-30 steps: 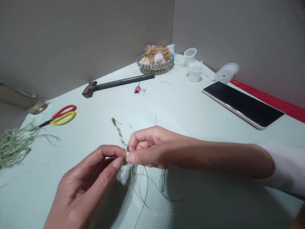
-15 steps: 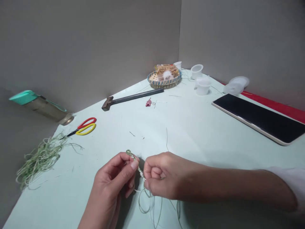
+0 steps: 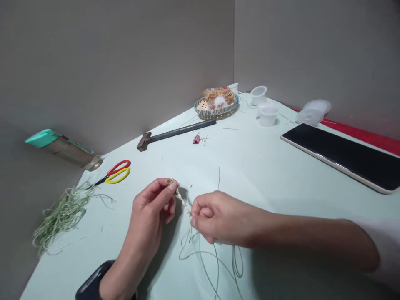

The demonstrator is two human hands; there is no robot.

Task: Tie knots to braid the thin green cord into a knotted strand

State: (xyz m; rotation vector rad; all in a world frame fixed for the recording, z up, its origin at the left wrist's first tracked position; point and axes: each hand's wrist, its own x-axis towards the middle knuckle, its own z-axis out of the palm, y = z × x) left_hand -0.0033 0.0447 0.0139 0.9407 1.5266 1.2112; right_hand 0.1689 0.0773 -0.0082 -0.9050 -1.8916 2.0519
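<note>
Head view, the only one.

- Left hand [image 3: 150, 212]: thumb and forefinger pinched shut on the top end of a short braided cord [image 3: 181, 200], held just above the pale green table [image 3: 281, 179].
- Right hand [image 3: 215, 216]: fingers curled, tips closed on the cord's lower end, where the braid stops.
- The cord runs taut and slanted between the two pinches. Loose strands [image 3: 215, 260] trail from the right hand onto the table.
- Judgement: braiding or knotting is mid-way, with the worked part short and plenty of strand left. A further knot would call for steady tension from the left pinch while the right fingers sort out one strand.
- Around: scissors [image 3: 116, 171], hammer [image 3: 175, 133], binder clip [image 3: 196, 138], a heap of green cord [image 3: 62, 212], and a tablet [image 3: 343, 156] well apart.
</note>
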